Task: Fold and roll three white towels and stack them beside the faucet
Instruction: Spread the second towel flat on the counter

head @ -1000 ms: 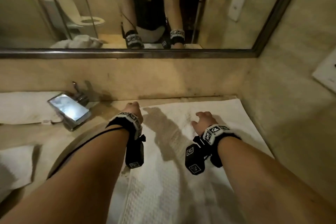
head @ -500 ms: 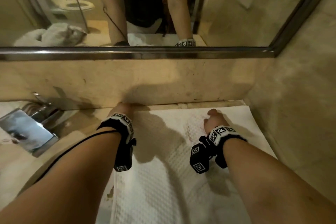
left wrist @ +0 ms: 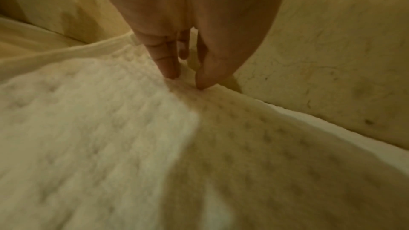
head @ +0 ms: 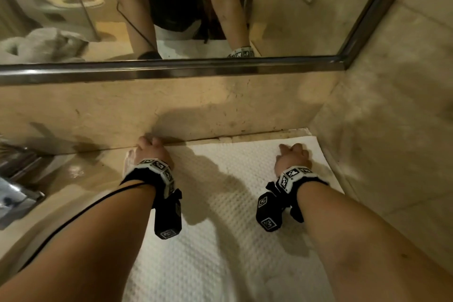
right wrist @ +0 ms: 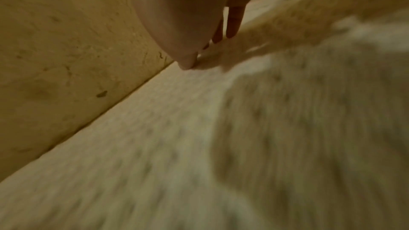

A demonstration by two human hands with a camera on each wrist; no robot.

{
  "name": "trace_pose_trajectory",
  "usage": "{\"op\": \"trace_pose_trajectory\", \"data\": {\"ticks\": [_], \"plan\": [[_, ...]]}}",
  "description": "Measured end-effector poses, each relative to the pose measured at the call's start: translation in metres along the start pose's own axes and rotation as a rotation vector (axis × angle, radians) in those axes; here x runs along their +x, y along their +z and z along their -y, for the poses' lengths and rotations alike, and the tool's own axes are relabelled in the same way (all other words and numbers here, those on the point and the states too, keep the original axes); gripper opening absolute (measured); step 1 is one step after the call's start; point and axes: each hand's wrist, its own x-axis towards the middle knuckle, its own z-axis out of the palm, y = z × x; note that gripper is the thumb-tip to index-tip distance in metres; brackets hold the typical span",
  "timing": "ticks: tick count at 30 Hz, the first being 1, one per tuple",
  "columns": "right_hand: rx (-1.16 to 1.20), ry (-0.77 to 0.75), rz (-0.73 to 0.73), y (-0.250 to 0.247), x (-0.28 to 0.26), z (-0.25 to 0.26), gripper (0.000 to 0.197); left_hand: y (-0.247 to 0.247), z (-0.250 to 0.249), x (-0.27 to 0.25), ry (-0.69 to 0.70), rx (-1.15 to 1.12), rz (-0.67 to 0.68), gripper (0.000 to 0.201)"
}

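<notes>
Towel work looks to be at an early stage, judged from how things lie. At the far left edge of the head view the faucet (head: 17, 193) shows only in part, chrome and blurred, and no finished rolls can be seen stacked beside it; what lies further left is out of frame. In the mirror (head: 171, 66) above, a rumpled heap of white cloth (head: 44, 44) is reflected at the left, but its state cannot be told. Moving right, the left hand (head: 149, 152) sits at the far left corner of the white towel (head: 220, 240), which lies spread flat on the tabletop (head: 81, 171) with its far edge close against the back wall (head: 196, 105). The left wrist view shows the fingertips (left wrist: 170, 73) and thumb drawn together, pinching a small ridge of the waffle cloth. Further right, the right hand (head: 291, 157) is at the far edge near the right corner; its fingers (right wrist: 234, 22) point down onto the hem, but blur hides whether they pinch it or merely press. This towel is unfolded and unrolled, so folding, rolling and stacking appear to remain.
</notes>
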Motion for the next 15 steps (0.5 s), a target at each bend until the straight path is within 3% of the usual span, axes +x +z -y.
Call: {"op": "trace_pose_trajectory", "data": {"ticks": [5, 8, 15], "plan": [[0.010, 0.072, -0.064, -0.028, 0.017, -0.025, 0.048, -0.001, -0.008, -0.002, 0.025, 0.152, 0.020, 0.046], [0.122, 0.103, -0.091, -0.036, 0.025, -0.031, 0.037, -0.004, -0.017, -0.009, 0.023, 0.204, 0.001, 0.047], [0.261, 0.085, -0.162, -0.030, 0.048, -0.033, 0.045, 0.003, -0.029, 0.000, 0.032, 0.090, 0.080, 0.043]]}}
